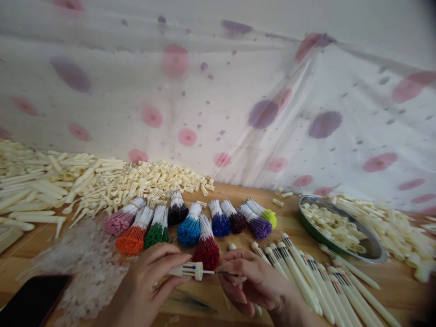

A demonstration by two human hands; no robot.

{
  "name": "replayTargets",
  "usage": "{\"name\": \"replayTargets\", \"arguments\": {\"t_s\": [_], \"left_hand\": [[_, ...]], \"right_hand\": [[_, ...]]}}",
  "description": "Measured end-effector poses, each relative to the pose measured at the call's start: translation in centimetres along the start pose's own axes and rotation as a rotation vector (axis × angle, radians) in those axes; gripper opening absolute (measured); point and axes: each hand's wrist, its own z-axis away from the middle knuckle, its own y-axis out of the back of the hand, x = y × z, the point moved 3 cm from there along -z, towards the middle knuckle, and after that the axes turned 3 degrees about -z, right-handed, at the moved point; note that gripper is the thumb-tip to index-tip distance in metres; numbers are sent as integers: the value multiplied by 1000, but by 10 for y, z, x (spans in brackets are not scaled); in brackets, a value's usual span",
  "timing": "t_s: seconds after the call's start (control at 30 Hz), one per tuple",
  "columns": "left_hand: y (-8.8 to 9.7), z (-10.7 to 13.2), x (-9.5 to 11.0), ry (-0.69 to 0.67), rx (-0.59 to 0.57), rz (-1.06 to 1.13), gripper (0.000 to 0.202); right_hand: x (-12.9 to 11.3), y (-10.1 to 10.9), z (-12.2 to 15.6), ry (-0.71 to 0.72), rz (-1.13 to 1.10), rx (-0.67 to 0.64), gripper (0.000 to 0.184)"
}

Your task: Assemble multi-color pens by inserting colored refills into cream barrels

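My left hand [150, 281] is closed around a cream pen barrel [186, 270] held level above the wooden table. My right hand [252, 281] pinches a thin dark refill [221, 273] whose tip enters the barrel's open end. Just beyond my hands stand several bundles of coloured refills: dark red [207, 249], blue [189, 229], orange [131, 238], green [156, 231], pink [119, 221], black [177, 211] and purple [256, 225].
A row of assembled cream pens [306, 277] lies at the right. A metal bowl [371, 252] holds small cream parts. Heaps of cream barrels and clips [85, 181] cover the left. A dark phone [32, 302] lies at the bottom left. A spotted plastic sheet hangs behind.
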Motion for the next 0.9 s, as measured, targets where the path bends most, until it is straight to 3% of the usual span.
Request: {"name": "replayTargets", "arguments": {"t_s": [0.17,0.47,0.6,0.77,0.9], "left_hand": [[-3,3,1,-15,-22,7,19],[2,-3,6,43,27,60,16],[2,-2,3,100,4,112,15],[3,-2,1,137,11,143,15],[2,-1,-2,167,-11,155,18]], "right_hand": [[6,-10,-1,-44,171,114,39],[-1,-31,4,175,578,283,54],[-14,-31,14,310,717,319,43],[-31,-40,28,531,1047,329,12],[-32,-45,28,670,1283,269,15]]}}
